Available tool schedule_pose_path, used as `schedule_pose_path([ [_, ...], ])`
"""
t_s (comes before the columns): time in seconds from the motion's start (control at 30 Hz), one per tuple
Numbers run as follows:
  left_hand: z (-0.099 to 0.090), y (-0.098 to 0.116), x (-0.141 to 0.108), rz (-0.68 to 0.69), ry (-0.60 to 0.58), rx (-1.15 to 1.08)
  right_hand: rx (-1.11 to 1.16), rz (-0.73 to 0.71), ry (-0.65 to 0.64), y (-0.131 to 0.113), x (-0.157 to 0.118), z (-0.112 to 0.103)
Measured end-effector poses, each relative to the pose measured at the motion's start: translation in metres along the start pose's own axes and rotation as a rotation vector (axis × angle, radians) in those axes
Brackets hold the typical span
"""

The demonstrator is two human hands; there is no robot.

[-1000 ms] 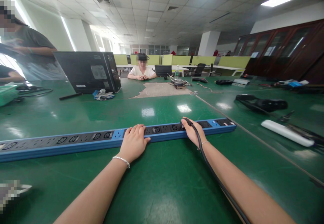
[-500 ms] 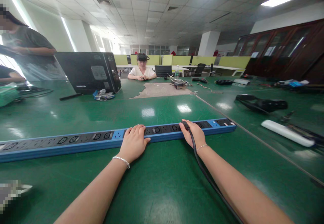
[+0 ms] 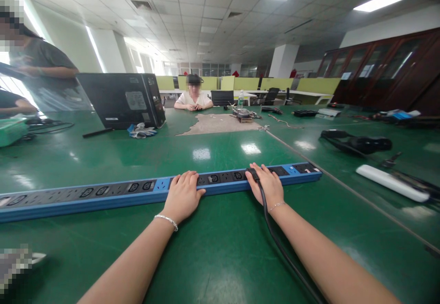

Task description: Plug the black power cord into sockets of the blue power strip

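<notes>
A long blue power strip (image 3: 130,198) with black sockets lies across the green table. My left hand (image 3: 185,194) is closed over its middle, fingers over the far edge and thumb along the near side. Farther right, my right hand (image 3: 268,186) is closed around a black power plug (image 3: 253,173) at the strip, with the plug between thumb and index finger. The plug's end is hidden, so I cannot tell how deep it sits in a socket. Its black cable (image 3: 275,237) runs down toward me along my right forearm.
A black computer case (image 3: 120,100) stands back left, with gloves (image 3: 141,131) beside it. To the right lie a white bar (image 3: 392,182) and a black device (image 3: 357,141). One person (image 3: 193,98) sits across the table; another (image 3: 44,61) stands at left. A green basket (image 3: 12,132) sits at the left edge.
The view has tilted up slightly, so everything sits a little lower in the picture. Both hands keep their places on the strip, with only a slight shift of the right fingers.
</notes>
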State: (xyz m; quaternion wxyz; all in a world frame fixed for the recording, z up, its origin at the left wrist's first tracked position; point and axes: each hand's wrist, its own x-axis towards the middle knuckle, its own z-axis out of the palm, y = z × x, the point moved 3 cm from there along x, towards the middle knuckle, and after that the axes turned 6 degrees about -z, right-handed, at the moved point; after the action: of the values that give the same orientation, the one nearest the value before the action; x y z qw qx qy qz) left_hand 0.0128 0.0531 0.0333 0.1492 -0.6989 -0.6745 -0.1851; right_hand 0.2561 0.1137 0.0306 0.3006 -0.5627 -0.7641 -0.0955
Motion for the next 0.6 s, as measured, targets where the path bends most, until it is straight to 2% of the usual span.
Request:
schedule_pose_path([
  [0.3,-0.001,0.0,0.0,-0.02,-0.019,0.0,0.026,0.088,-0.12,-0.002,0.006,-0.006],
  [0.43,0.0,0.0,0.0,-0.014,-0.017,0.002,0.032,0.097,-0.002,-0.002,0.001,-0.001],
  [0.6,0.0,-0.001,0.0,-0.008,-0.017,0.004,0.06,-0.014,0.056,0.001,-0.002,0.006],
])
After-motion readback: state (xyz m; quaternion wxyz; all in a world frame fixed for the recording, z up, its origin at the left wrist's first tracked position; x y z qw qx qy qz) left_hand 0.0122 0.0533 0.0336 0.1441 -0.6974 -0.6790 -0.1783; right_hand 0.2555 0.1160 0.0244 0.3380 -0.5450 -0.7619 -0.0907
